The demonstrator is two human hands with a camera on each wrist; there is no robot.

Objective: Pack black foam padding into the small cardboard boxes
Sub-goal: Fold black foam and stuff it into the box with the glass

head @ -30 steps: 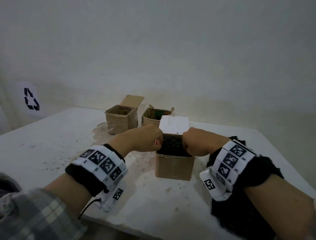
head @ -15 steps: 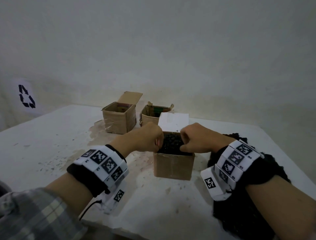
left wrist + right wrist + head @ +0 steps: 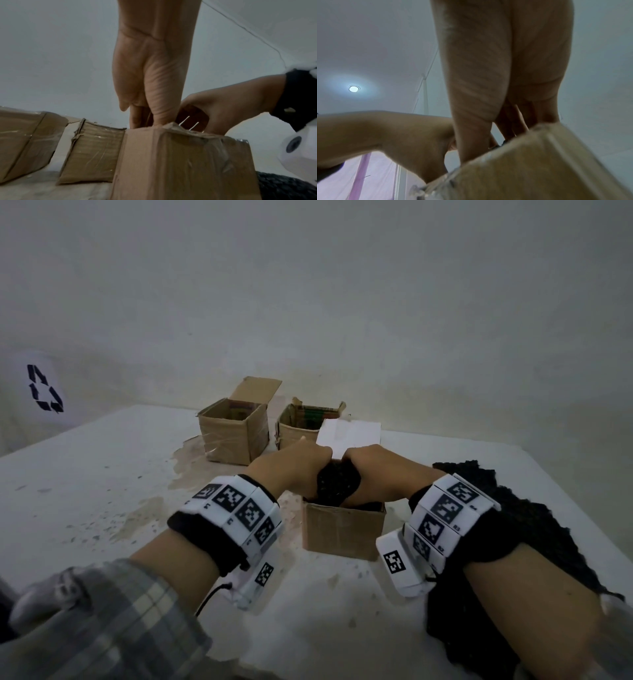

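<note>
A small open cardboard box [image 3: 342, 530] stands on the white table [image 3: 102, 474] in front of me, its white flap [image 3: 349, 436] raised at the back. A wad of black foam [image 3: 337, 484] bulges from its top. My left hand [image 3: 294, 470] presses against the wad from the left, and in the left wrist view its fingers [image 3: 137, 119] point straight down into the box [image 3: 180, 162]. My right hand [image 3: 380, 474] presses from the right, with its fingers [image 3: 511, 121] also reaching down behind the box wall [image 3: 539, 162]. All fingertips are hidden inside.
A heap of black foam [image 3: 513, 525] lies on the table under my right forearm. Two more open cardboard boxes [image 3: 234, 433] [image 3: 298, 426] stand behind, near the wall. The table's front edge runs just below my wrists.
Both hands have come closer together over the box and pushed deeper into it. The foam now bulges up between them.
</note>
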